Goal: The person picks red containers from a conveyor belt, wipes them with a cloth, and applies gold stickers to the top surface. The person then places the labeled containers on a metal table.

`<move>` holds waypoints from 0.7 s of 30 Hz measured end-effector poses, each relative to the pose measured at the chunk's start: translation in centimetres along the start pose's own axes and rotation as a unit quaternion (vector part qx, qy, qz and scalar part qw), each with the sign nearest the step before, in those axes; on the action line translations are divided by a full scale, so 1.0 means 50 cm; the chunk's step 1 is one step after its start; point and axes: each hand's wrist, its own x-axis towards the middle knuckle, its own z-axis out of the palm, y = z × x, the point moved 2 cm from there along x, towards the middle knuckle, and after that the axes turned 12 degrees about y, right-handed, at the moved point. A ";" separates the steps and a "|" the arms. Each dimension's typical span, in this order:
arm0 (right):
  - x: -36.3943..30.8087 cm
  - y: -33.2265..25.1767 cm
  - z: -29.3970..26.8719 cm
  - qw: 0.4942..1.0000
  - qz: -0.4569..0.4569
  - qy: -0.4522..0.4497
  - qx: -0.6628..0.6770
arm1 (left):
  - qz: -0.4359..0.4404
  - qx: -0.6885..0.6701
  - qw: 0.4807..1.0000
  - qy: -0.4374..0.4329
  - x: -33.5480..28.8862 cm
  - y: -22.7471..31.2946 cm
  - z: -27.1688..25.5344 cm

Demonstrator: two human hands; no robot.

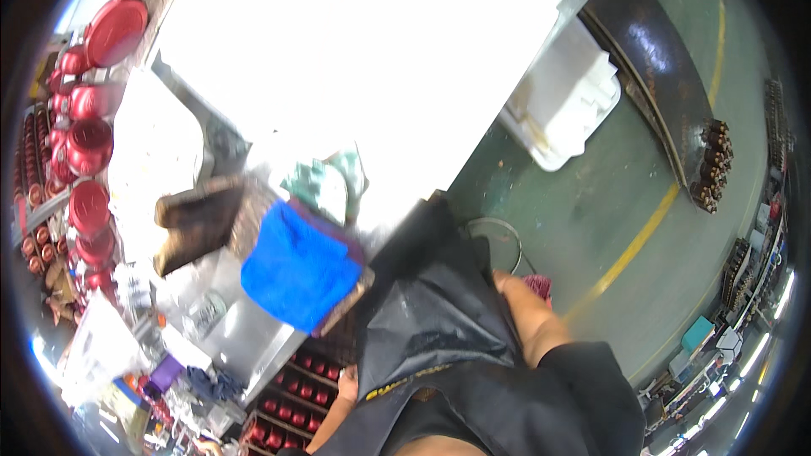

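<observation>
Currently, I judge the step in hand to be carrying both arms low beside the black apron. Procedure, taking the center of my view as the clock hub:

1. Guide the left hand, near seven o'clock, so that its knuckles clear the shelved red pieces farther out in that direction; a knock could mar their glossy finish.
2. Guide the right hand, at four o'clock, clear of the apron's fold and of the thin hoop just above it, which could snag.
3. Check what is within reach before closing any fingers. The red patterned item shows beside the right wrist, at four o'clock; I cannot confirm contact with it.

Pose: the right forearm rises from its dark sleeve, slanting toward eleven o'clock, with the hand partly covered by the apron. The left forearm slants toward one o'clock, with the hand at the apron's edge.

Grip: I cannot tell, for either hand, whether the fingers are spread, pressed together or pinching something. The blue cloth lies apart from both, at eight o'clock.
</observation>
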 end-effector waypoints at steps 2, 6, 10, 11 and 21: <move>0.024 -0.003 0.024 0.996 0.055 -0.042 -0.050 | 0.040 0.061 0.997 -0.023 0.019 -0.004 0.001; -0.007 -0.007 0.013 0.994 0.084 -0.023 -0.059 | -0.056 0.089 0.992 -0.068 0.065 -0.027 0.023; -0.088 -0.064 -0.030 0.994 0.049 0.094 0.020 | -0.050 0.058 0.993 -0.093 0.129 -0.064 0.053; -0.107 -0.082 -0.041 0.993 0.048 0.106 0.025 | -0.045 0.053 0.993 -0.100 0.139 -0.078 0.058; -0.165 -0.197 -0.230 0.980 0.013 0.200 0.021 | -0.055 -0.026 0.992 -0.108 0.178 -0.018 0.164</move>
